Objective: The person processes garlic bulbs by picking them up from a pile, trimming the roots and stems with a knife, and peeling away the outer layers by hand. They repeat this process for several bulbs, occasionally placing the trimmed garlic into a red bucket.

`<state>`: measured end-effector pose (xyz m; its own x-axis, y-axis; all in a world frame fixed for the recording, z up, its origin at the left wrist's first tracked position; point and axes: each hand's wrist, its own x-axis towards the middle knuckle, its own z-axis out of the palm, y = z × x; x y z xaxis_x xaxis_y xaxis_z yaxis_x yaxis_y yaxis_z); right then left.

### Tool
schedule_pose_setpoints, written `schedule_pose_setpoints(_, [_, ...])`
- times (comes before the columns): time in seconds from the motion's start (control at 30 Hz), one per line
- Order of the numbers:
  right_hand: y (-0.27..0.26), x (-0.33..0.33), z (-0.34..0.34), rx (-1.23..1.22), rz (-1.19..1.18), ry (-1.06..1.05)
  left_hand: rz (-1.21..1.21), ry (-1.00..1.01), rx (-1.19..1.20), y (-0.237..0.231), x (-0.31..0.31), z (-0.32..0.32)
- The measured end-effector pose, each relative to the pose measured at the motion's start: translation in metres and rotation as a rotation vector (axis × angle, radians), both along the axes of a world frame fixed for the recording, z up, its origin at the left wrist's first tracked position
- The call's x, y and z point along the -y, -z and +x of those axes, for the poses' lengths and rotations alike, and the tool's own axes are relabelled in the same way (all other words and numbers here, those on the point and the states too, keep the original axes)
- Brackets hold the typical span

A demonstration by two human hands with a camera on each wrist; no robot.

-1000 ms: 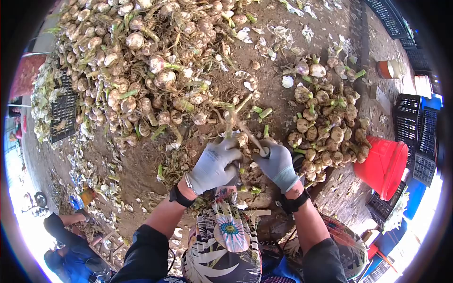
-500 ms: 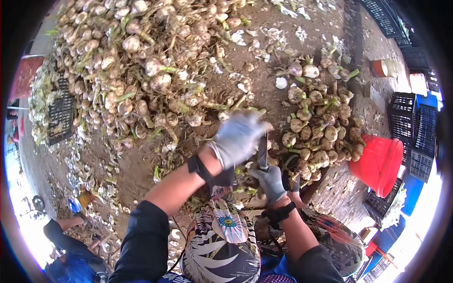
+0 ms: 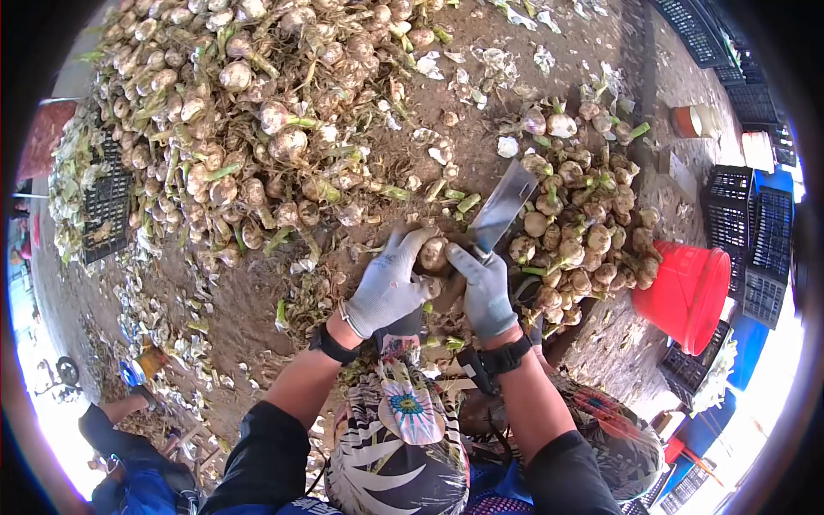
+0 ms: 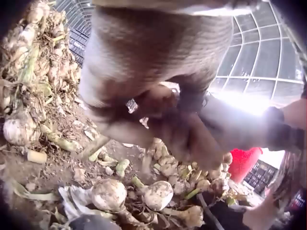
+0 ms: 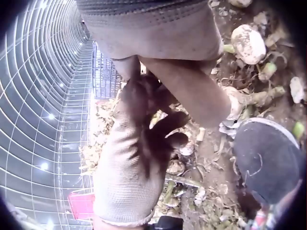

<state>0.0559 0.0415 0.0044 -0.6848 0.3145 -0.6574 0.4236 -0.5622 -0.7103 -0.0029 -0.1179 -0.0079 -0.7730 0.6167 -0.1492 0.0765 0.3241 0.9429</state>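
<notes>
In the head view my gloved left hand [image 3: 391, 283] grips a garlic bulb [image 3: 434, 254] at its fingertips. My gloved right hand [image 3: 486, 290] holds a broad-bladed knife [image 3: 508, 204], its blade pointing up and away to the right of the bulb. The right thumb and forefinger are right at the bulb's side. In the left wrist view the left glove [image 4: 153, 57] hides most of the bulb. Both gloves come together in the right wrist view, where the right glove [image 5: 153, 36] fills the top and the knife is hidden.
A large heap of stemmed garlic [image 3: 232, 129] lies at the upper left, with a smaller pile of trimmed bulbs [image 3: 592, 232] on the right. Beyond that stand a red bucket [image 3: 682, 292] and black crates [image 3: 730, 206]. Another person [image 3: 137, 463] is at the lower left.
The left hand first reached right, blurred, over the trimmed pile's side, then came back with a bulb at its fingertips. The knife blade swung out to the upper right.
</notes>
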Motion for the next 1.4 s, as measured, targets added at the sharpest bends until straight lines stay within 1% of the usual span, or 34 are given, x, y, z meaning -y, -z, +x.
schedule_pose_setpoints(0.07, [0.001, 0.0, -0.004, 0.032, -0.009, -0.045, 0.11, -0.013, 0.243, 0.0, 0.005, 0.005])
schedule_pose_setpoints(0.1, [0.0, -0.002, -0.003, 0.031, -0.012, -0.047, 0.108, -0.015, 0.241, 0.001, 0.006, 0.003])
schedule_pose_setpoints(0.17, [-0.007, -0.01, -0.001, -0.032, 0.299, -0.31, 0.238, -0.108, 0.443, 0.003, 0.006, -0.002])
schedule_pose_setpoints(0.2, [-0.011, -0.015, 0.002, 0.005, 0.558, -0.476, 0.257, -0.177, 0.51, 0.003, 0.007, -0.001])
schedule_pose_setpoints(0.23, [-0.016, -0.014, 0.004, 0.007, 0.556, -0.478, 0.256, -0.179, 0.513, 0.009, 0.011, -0.001])
schedule_pose_setpoints(0.3, [-0.027, -0.015, 0.007, -0.128, 1.264, -0.915, 0.02, 0.02, 0.29, 0.018, 0.017, -0.002])
schedule_pose_setpoints(0.33, [-0.028, -0.011, 0.006, -0.002, 1.342, -1.03, 0.337, -0.222, 0.621, 0.016, 0.019, 0.012])
schedule_pose_setpoints(0.37, [-0.031, -0.011, 0.005, 0.0, 1.342, -1.03, 0.337, -0.221, 0.623, 0.019, 0.019, 0.015])
schedule_pose_setpoints(0.43, [-0.033, -0.01, 0.004, -0.09, 1.409, -1.043, 0.481, -0.305, 0.756, 0.027, 0.024, 0.02])
schedule_pose_setpoints(0.47, [-0.031, -0.01, 0.005, -0.089, 1.406, -1.044, 0.478, -0.307, 0.758, 0.022, 0.026, 0.018])
schedule_pose_setpoints(0.53, [-0.027, -0.011, 0.005, -0.023, 1.397, -1.056, 0.148, -0.09, 0.309, 0.011, 0.03, 0.009])
schedule_pose_setpoints(0.57, [-0.027, -0.009, 0.005, -0.028, 1.396, -1.057, 0.147, -0.094, 0.307, 0.01, 0.031, 0.009])
schedule_pose_setpoints(0.63, [-0.028, -0.006, 0.008, 0.036, 1.319, -1.097, 0.276, -0.144, 0.442, 0.008, 0.033, 0.01])
schedule_pose_setpoints(0.67, [-0.025, -0.007, 0.008, 0.037, 1.316, -1.098, 0.274, -0.144, 0.444, 0.008, 0.035, 0.005])
schedule_pose_setpoints(0.73, [-0.017, -0.012, 0.009, 0.067, 1.315, -1.112, -0.006, 0.199, -0.342, 0.007, 0.038, -0.008])
schedule_pose_setpoints(0.77, [-0.009, -0.019, 0.012, 0.066, 1.321, -1.11, -0.003, 0.198, -0.346, -0.006, 0.036, -0.009])
schedule_pose_setpoints(0.83, [0.013, -0.036, 0.018, 0.42, 1.142, -0.978, 0.085, -0.064, 0.832, -0.036, 0.029, -0.01])
schedule_pose_setpoints(0.87, [0.019, -0.038, 0.025, 0.381, 1.076, -0.919, 0.23, -0.104, 0.645, -0.029, 0.024, -0.003])
schedule_pose_setpoints(0.9, [0.021, -0.036, 0.03, 0.383, 1.068, -0.927, 0.225, -0.109, 0.652, -0.021, 0.023, 0.003])
schedule_pose_setpoints(0.97, [0.019, -0.034, 0.029, 0.173, 0.66, -0.735, 0.007, 0.059, -0.035, -0.011, 0.017, 0.002])
schedule_pose_setpoints(1.0, [0.016, -0.031, 0.025, 0.155, 0.639, -0.753, -0.153, 0.221, -0.214, -0.013, 0.017, -0.001])
schedule_pose_setpoints(1.03, [0.011, -0.026, 0.022, 0.157, 0.638, -0.75, -0.154, 0.224, -0.213, -0.012, 0.017, -0.002])
schedule_pose_setpoints(1.1, [-0.001, -0.019, 0.013, -0.044, 0.783, -0.889, -0.251, 0.472, -0.562, -0.016, 0.015, -0.004])
schedule_pose_setpoints(1.13, [0.005, -0.022, 0.013, 0.102, 0.758, -0.952, -0.398, 0.555, -0.628, -0.024, 0.016, -0.001])
schedule_pose_setpoints(1.17, [0.017, -0.026, 0.024, 0.098, 0.766, -0.948, -0.395, 0.553, -0.637, -0.029, 0.016, -0.004])
schedule_pose_setpoints(1.23, [0.06, -0.032, 0.065, 0.459, 0.91, -0.972, -0.315, 0.479, -0.64, -0.032, 0.022, -0.011])
schedule_pose_setpoints(1.27, [0.077, -0.03, 0.093, 0.339, 0.66, -0.869, -0.196, 0.306, -0.707, -0.041, 0.006, -0.01])
schedule_pose_setpoints(1.3, [0.073, -0.014, 0.101, 0.266, 0.465, -0.765, -0.032, 0.28, -0.497, -0.038, -0.016, 0.002])
schedule_pose_setpoints(1.33, [0.08, -0.002, 0.107, 0.261, 0.465, -0.77, 0.118, 0.314, -0.397, -0.058, -0.045, 0.006])
schedule_pose_setpoints(1.37, [0.095, 0.008, 0.117, 0.264, 0.2, -0.43, 0.182, 0.318, -0.471, -0.065, -0.063, 0.012])
schedule_pose_setpoints(1.4, [0.109, 0.017, 0.131, 0.269, -0.068, -0.085, 0.127, 0.253, -0.49, -0.059, -0.07, 0.012])
